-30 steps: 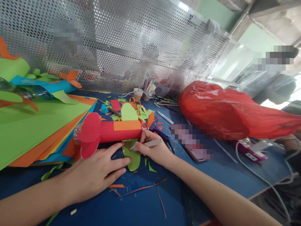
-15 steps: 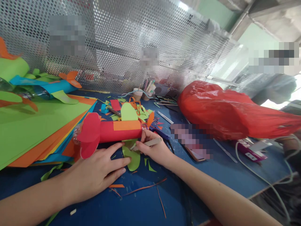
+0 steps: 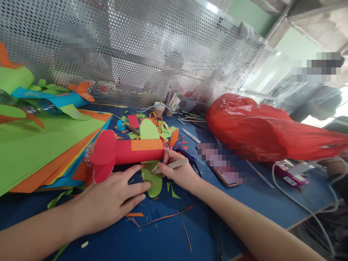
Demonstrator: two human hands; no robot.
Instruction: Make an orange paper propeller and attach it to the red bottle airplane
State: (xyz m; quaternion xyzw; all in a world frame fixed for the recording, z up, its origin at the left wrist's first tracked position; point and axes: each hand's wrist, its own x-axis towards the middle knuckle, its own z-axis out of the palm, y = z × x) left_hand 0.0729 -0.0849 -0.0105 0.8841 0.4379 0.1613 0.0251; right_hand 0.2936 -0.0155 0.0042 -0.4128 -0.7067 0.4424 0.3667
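Observation:
A paper-covered bottle airplane (image 3: 123, 151) lies across the middle of the table, with a red body, an orange strip, red tail pieces at left and a light green wing (image 3: 149, 129) on its far side. The near green wing (image 3: 151, 185) lies flat towards me. My left hand (image 3: 119, 195) is spread with its fingertips on that wing's left edge. In my right hand (image 3: 175, 169) is a pale pen-like stick (image 3: 176, 164), pinched between thumb and fingers. Its tip points at the near wing; whether it touches cannot be made out.
Coloured paper sheets (image 3: 54, 145) and other bottle airplanes (image 3: 65, 100) are at left. Paper scraps, cups of pens (image 3: 172, 108) and a blurred-out phone-like item (image 3: 220, 165) lie beyond. A red plastic bag (image 3: 252, 127) and a white cable (image 3: 296, 204) lie at right, before a perforated metal screen.
My right hand and the pale stick have shifted very slightly over the near wing. My left hand and the airplane stay in place.

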